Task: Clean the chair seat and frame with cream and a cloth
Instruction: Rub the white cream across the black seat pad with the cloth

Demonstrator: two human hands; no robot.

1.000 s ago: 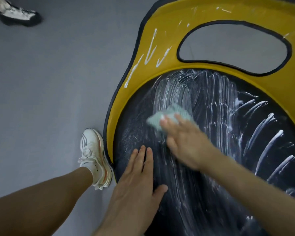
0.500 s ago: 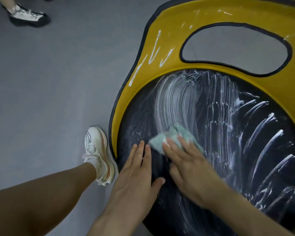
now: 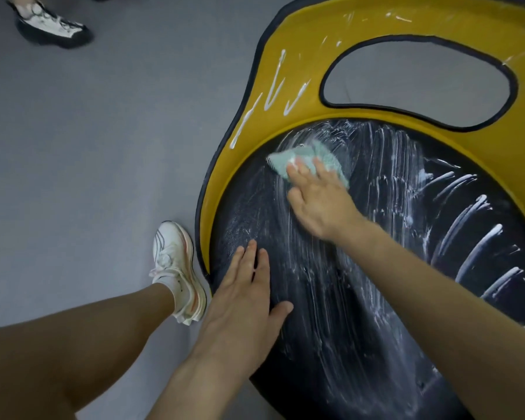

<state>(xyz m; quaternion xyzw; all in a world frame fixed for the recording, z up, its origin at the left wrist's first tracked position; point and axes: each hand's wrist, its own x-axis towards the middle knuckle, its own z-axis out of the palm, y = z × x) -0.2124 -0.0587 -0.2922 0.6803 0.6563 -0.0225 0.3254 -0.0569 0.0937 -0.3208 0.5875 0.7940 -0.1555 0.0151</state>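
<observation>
The chair's round dark seat (image 3: 385, 298) fills the right side, streaked with smeared white cream. Its yellow frame (image 3: 303, 56) curves round the far side, with an oval cut-out and thin white cream lines (image 3: 273, 83) on its left part. A pale green cloth (image 3: 315, 156) lies near the seat's far left rim. My right hand (image 3: 319, 198) presses on the cloth with straight fingers. My left hand (image 3: 249, 301) rests flat on the seat's near left part, fingers straight.
Grey floor (image 3: 103, 147) spreads to the left. My left leg and white shoe (image 3: 173, 268) stand close against the chair's left edge. Another person's black and white shoe (image 3: 49, 25) is at the top left.
My right hand has pushed the cloth from beside my left hand away to the seat's far left rim, smearing the cream there. My left hand has stayed in place.
</observation>
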